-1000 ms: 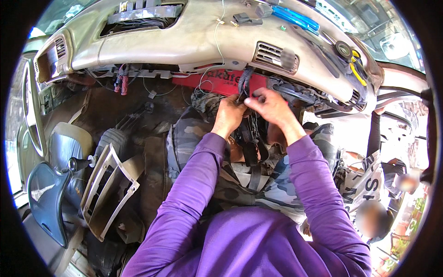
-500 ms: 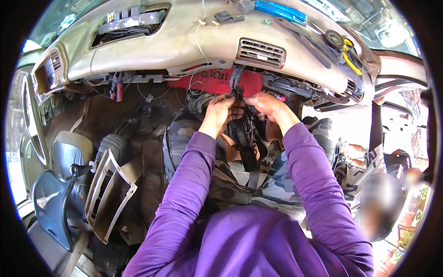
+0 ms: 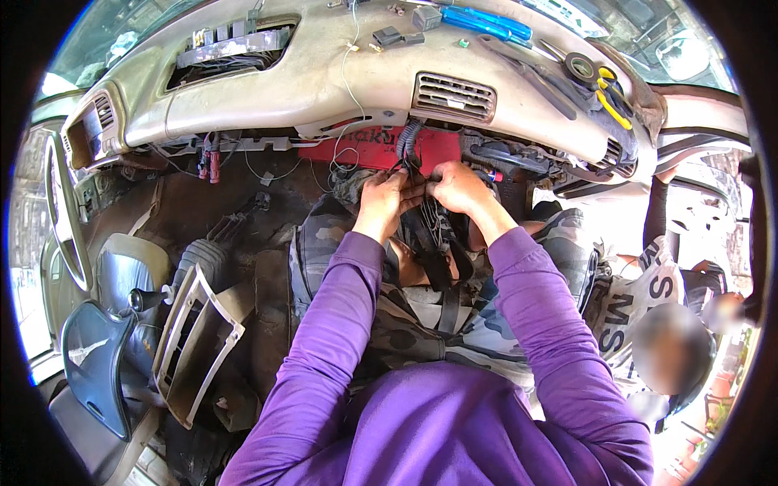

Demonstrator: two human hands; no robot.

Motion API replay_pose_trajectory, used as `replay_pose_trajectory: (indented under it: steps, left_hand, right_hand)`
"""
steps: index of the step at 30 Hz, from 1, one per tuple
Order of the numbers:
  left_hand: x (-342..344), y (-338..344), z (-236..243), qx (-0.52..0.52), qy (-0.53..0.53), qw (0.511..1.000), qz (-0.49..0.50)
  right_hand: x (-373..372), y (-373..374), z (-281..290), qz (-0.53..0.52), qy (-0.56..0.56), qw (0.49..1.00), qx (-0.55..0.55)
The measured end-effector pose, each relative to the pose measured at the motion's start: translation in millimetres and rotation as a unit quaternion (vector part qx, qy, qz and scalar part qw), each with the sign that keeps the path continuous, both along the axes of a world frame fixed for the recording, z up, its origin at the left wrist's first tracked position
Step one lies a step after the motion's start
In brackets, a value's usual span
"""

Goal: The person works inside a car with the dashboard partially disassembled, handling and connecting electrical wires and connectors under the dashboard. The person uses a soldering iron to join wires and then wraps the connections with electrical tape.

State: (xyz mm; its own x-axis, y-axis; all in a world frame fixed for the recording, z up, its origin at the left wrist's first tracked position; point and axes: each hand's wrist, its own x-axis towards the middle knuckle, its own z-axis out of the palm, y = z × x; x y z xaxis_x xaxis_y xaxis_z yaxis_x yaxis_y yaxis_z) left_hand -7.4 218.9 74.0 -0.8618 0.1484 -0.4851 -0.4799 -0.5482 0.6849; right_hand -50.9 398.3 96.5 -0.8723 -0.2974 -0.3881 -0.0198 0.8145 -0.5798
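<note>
My left hand (image 3: 384,199) is closed around a dark wiring harness (image 3: 411,142) that hangs from below the dashboard. Beside it, my right hand (image 3: 462,189) is pinched near the same wires, with its fist at the height of the left fingertips. Whatever lies in the right fingertips is too small and hidden to make out. Under both hands, loose black wires (image 3: 431,231) dangle between my camouflage-clad knees. Behind the hands is a red panel (image 3: 373,147), partly covered by the harness.
Above is the beige dashboard (image 3: 267,93), carrying blue-handled tools (image 3: 486,24), yellow-handled pliers (image 3: 613,109), a roll of black tape (image 3: 581,68) and small relays (image 3: 389,36). A removed trim frame (image 3: 209,356) and a gear lever (image 3: 146,300) are at left. Another person (image 3: 648,308) is at right.
My right hand has curled tighter and turned in beside the left one. The view has shifted slightly. The person at right has leaned and turned a little.
</note>
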Motion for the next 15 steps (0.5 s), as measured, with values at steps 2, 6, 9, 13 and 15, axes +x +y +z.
replay_pose_trajectory:
  steps: [2, 6, 9, 13, 15]
  left_hand:
    - [2.0, 8.9, 6.6, 0.021, 0.033, 0.999, 0.035]
    - [0.8, 9.2, 1.6, 0.000, 0.061, 0.998, -0.025]
    - [3.0, 10.0, 3.7, -0.020, 0.072, 0.996, -0.050]
    - [6.0, 1.8, -1.1, -0.108, 0.200, 0.969, -0.097]
    - [7.2, 0.2, -3.1, -0.110, 0.199, 0.968, -0.109]
  right_hand:
    - [9.9, -1.4, 25.8, -0.014, 0.089, 0.996, 0.006]
    - [2.2, -8.4, 33.1, -0.119, 0.039, 0.981, -0.149]
    - [6.2, -14.1, 22.4, -0.075, 0.027, 0.989, -0.122]
    - [2.7, -11.3, 14.8, -0.142, -0.037, 0.969, -0.198]
    - [2.0, -10.5, 10.4, -0.235, -0.133, 0.905, -0.328]
